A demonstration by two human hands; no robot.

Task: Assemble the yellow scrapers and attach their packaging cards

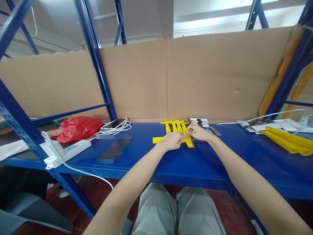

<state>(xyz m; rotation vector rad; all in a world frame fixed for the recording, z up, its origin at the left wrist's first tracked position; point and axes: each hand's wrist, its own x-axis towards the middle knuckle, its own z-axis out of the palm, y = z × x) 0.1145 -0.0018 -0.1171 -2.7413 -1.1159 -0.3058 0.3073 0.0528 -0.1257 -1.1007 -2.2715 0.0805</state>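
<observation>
My left hand (171,141) is closed around a yellow scraper (157,140) lying sideways. Its round handle end sticks out to the left of the hand, and its wide head with a thin metal edge shows on the right. Just above that head, my right hand (198,131) has its fingers pinched together; whatever is between them is too small to make out. Behind the hands several T-shaped yellow scrapers (168,126) lie side by side on the blue shelf table (141,156). A stack of small white-and-black packets (199,122) lies behind my right hand.
A flat metal strip (216,131) lies right of my right hand. Yellow tubes (288,142) and white papers are at the right. To the left are coiled white cable (114,127), a power strip (70,151) and a red bag (79,129) by another person's arm. Cardboard (207,75) stands behind.
</observation>
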